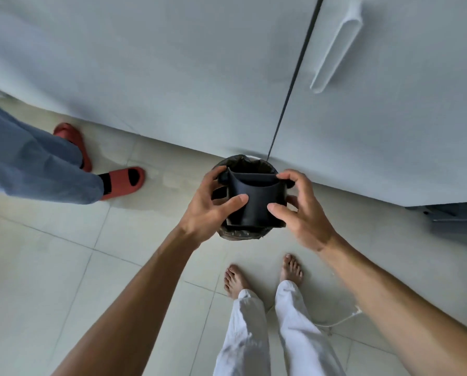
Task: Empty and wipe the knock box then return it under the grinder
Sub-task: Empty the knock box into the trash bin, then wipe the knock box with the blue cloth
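The black knock box (256, 202) is held in the middle of the view, directly above a small bin lined with a dark bag (239, 234) on the floor. My left hand (213, 204) grips its left side, thumb across the front wall. My right hand (298, 210) grips its right side, fingers over the end of the knock bar. The box's opening faces away from me, toward the bin, so its inside is hidden. The grinder is out of view.
A white fridge (227, 77) with a long handle (335, 50) stands right behind the bin. Another person's legs in blue trousers and red slippers (124, 183) stand at the left. My bare feet (262, 278) are on pale floor tiles just below the bin.
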